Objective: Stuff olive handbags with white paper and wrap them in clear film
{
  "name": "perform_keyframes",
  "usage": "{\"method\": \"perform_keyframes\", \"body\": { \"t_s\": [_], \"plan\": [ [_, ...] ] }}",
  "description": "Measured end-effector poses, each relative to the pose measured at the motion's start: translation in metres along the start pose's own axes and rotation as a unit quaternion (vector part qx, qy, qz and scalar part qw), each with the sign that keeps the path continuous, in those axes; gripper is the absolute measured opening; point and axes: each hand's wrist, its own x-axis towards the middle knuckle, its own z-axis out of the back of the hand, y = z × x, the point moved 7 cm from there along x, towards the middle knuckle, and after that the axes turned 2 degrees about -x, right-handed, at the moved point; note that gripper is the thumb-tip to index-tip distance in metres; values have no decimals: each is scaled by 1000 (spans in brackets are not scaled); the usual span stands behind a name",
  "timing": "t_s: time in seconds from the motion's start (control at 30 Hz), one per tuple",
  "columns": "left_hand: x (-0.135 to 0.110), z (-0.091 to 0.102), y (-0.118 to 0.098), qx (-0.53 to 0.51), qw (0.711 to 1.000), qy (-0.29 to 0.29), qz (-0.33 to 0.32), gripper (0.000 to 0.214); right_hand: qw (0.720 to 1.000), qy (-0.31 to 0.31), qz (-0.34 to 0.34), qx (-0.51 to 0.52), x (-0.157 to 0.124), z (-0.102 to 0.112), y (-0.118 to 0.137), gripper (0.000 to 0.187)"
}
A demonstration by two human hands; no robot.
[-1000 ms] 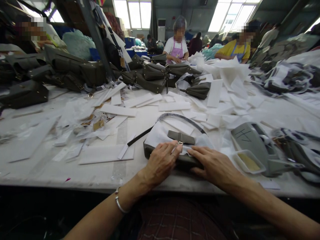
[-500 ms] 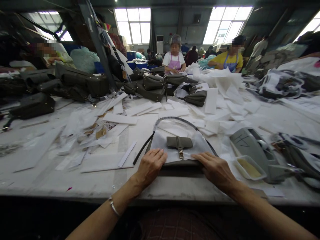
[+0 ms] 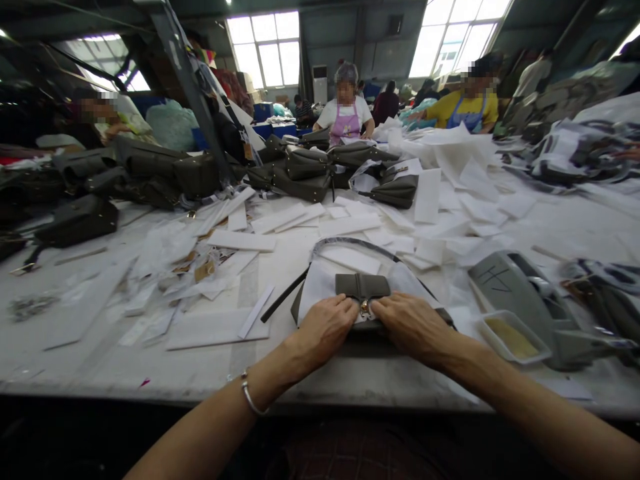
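A dark olive handbag (image 3: 345, 285) lies in front of me at the table's near side, with white wrapping sheet (image 3: 319, 283) over its front. Its handle (image 3: 355, 241), wrapped in clear film, arches away from me, and a strap end sticks out to the left. A small flap with a gold-coloured clasp (image 3: 365, 308) shows through the sheet. From the left, my left hand (image 3: 325, 328) grips at the clasp with bent fingers. My right hand (image 3: 413, 327) does the same from the right, its fingertips close to the left ones. Both hands hide the bag's lower front.
Right of the bag stand a grey tape dispenser (image 3: 515, 300) and a clear plastic tub (image 3: 515, 337) with yellowish contents. White foam strips (image 3: 243, 240) and scraps litter the table (image 3: 190, 367). More dark bags (image 3: 305, 173) are piled at the back, where co-workers (image 3: 345, 110) stand.
Both hands have moved inward and slightly up, from the lower corners of the sheet to the clasp, where their fingers close in. The view has shifted slightly.
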Motion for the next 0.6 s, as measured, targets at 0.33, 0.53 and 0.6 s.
{"method": "perform_keyframes", "body": {
  "t_s": [0.33, 0.53, 0.6],
  "plan": [
    [-17, -19, 8, 62, 985, -163, 1, 35, 978, -174, 93, -73, -20, -11, -3, 34],
    [-39, -30, 8, 71, 986, -133, -75, 45, 971, -221, 66, -71, -37, -26, -4, 42],
    [-43, -30, 11, 72, 989, -106, -79, 49, 975, -196, 68, -77, -39, -28, -6, 49]
  ]
}}
